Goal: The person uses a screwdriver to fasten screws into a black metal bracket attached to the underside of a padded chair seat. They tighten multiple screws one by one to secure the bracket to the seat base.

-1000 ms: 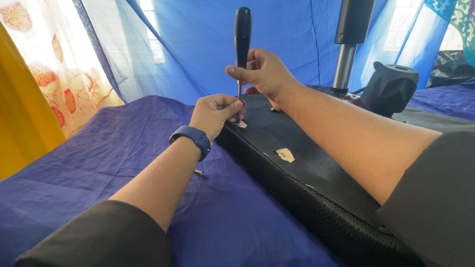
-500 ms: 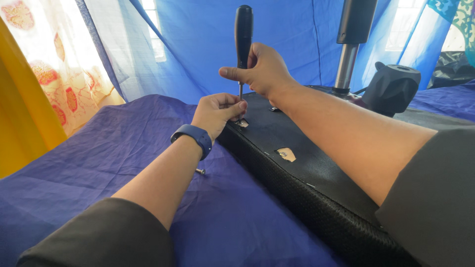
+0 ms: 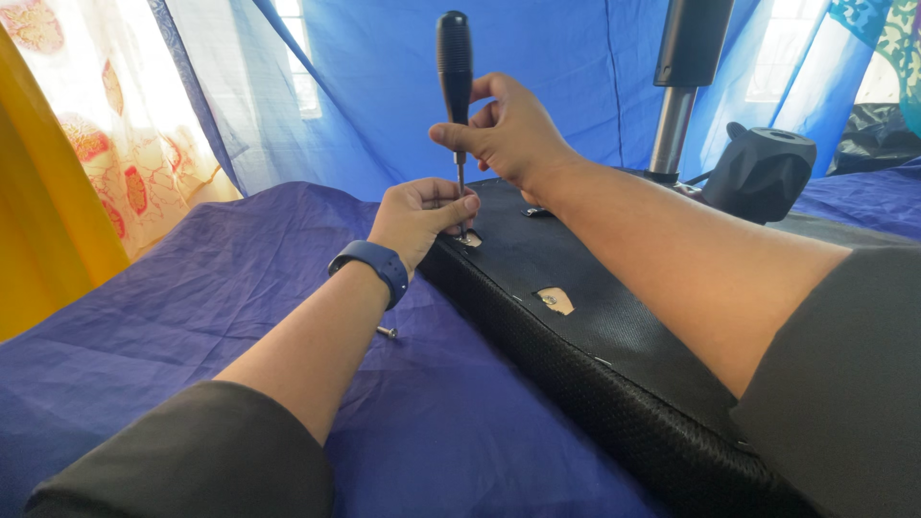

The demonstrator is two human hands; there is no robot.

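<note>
At the top centre of the frame, the right hand (image 3: 513, 129) grips a screwdriver (image 3: 455, 58) upright. The left hand (image 3: 422, 213) pinches its shaft at a torn hole (image 3: 470, 239) in the black chair seat (image 3: 595, 317). A loose screw (image 3: 386, 332) lies on the blue cloth (image 3: 192, 317); a second hole (image 3: 555, 300) is bare, so work seems partway.

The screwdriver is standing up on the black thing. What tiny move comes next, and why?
Probably a twist of the screwdriver. The right hand holds its handle upright, the left hand steadies the shaft, and the tip sits at a hole in the black panel.
</note>
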